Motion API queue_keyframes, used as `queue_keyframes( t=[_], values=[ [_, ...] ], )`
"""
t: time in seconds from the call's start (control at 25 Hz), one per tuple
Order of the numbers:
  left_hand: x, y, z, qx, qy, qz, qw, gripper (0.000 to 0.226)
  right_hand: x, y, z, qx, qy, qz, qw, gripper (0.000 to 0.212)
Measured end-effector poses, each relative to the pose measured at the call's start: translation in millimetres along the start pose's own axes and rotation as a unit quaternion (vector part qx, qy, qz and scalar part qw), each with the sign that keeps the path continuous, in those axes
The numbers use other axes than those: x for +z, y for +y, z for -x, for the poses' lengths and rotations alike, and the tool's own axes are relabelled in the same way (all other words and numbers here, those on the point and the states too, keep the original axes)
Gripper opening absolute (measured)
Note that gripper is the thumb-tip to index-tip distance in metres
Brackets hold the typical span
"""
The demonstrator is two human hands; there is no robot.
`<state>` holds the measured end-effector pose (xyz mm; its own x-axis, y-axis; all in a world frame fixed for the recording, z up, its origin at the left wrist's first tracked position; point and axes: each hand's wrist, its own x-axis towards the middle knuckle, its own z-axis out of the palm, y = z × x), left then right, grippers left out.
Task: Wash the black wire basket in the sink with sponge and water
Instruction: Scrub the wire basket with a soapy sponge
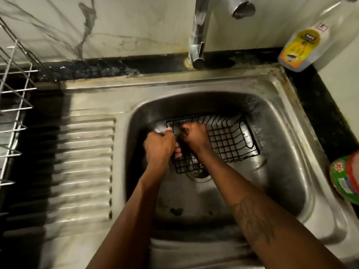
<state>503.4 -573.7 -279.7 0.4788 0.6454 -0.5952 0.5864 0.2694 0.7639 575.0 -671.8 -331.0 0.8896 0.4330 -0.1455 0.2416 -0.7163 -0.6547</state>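
Two hands seen low in basin of dull stainless steel sink (272, 90). Black wire basket (229, 140), a rectangular grid with oval loop at far end, laid tilted on basin floor, near edge over round drain (198, 174). Left hand (159, 146) curled round wires at basket's left end. Right hand (194, 136) balled just beside it inside basket; contents cannot be told. Chrome faucet (198, 35) behind; ribbed drainboard (83, 152) at left; yellow-labelled plastic bottle (299, 47) stood on black tabletop (320, 113).
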Motion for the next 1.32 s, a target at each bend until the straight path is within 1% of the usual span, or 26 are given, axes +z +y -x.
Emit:
queue_keyframes(
  t=[0.08,0.16,0.24,0.28,0.36,0.44,0.52,0.56,0.6,0.64,0.68,0.72,0.8,0.88,0.96,1.0,1.04,1.08,1.16,1.2,1.24,1.28,1.32],
  values=[
    [1,4,4,0.001,0.003,0.025,1.000,0.041,-11,3,-5,-0.020,-0.013,0.037,0.999,0.024],
    [5,7,10,0.028,0.018,0.037,0.999,0.043,-31,15,-7,0.007,-0.005,0.041,0.999,0.017],
    [12,9,16,0.068,0.052,0.030,0.996,0.046,-47,30,-3,0.042,0.036,0.057,0.997,0.011],
    [15,7,17,0.072,0.068,0.031,0.995,0.047,-50,34,1,0.060,0.051,0.072,0.994,0.011],
    [18,3,14,0.050,0.093,0.054,0.993,0.040,-43,32,6,0.076,0.043,0.110,0.990,0.009],
    [17,2,9,0.037,0.112,0.086,0.989,0.036,-30,18,4,0.046,0.015,0.110,0.993,0.007],
    [16,-1,3,0.040,0.126,0.088,0.987,0.051,-16,2,4,-0.026,-0.037,0.072,0.996,0.008],
    [15,0,3,0.041,0.132,0.077,0.987,0.062,-11,-5,7,-0.058,-0.067,0.087,0.992,0.010],
    [16,-5,-2,0.039,0.139,0.067,0.987,0.069,-8,-5,9,-0.080,-0.077,0.107,0.988,0.012],
    [16,-9,-5,0.030,0.140,0.069,0.987,0.068,-9,0,8,-0.081,-0.080,0.118,0.986,0.017],
    [17,-9,-5,0.018,0.135,0.084,0.987,0.060,-12,6,9,-0.075,-0.067,0.126,0.987,0.022],
    [16,-11,-5,0.000,0.126,0.093,0.988,0.050,-15,13,10,-0.037,-0.053,0.133,0.989,0.021],
    [18,-16,-5,-0.026,0.111,0.112,0.987,0.040,-33,31,11,0.067,-0.006,0.129,0.989,0.009],
    [18,-19,-6,-0.033,0.094,0.122,0.987,0.041,-52,54,8,0.147,0.053,0.158,0.975,0.025],
    [19,-20,-9,-0.031,0.079,0.128,0.988,0.041,-56,58,6,0.174,0.064,0.159,0.970,0.029],
    [20,-23,-13,-0.031,0.077,0.129,0.988,0.040,-51,49,6,0.159,0.052,0.162,0.973,0.023],
    [21,-25,-14,-0.033,0.078,0.131,0.988,0.040,-42,37,7,0.113,0.022,0.163,0.980,0.014],
    [22,-28,-16,-0.033,0.077,0.135,0.987,0.040,-32,23,10,0.047,-0.026,0.158,0.986,0.005],
    [24,-30,-19,-0.020,0.069,0.137,0.988,0.038,-11,-4,17,-0.076,-0.116,0.121,0.983,0.013],
    [25,-31,-20,-0.016,0.071,0.133,0.988,0.038,-9,-10,16,-0.099,-0.112,0.104,0.983,0.020],
    [25,-31,-22,-0.015,0.075,0.130,0.989,0.038,-5,-9,9,-0.110,-0.087,0.094,0.986,0.025],
    [25,-31,-23,-0.015,0.079,0.132,0.988,0.038,-5,-4,4,-0.097,-0.074,0.098,0.988,0.027],
    [26,-31,-25,-0.015,0.082,0.136,0.987,0.039,-7,-1,3,-0.082,-0.085,0.090,0.989,0.025]
  ],
)
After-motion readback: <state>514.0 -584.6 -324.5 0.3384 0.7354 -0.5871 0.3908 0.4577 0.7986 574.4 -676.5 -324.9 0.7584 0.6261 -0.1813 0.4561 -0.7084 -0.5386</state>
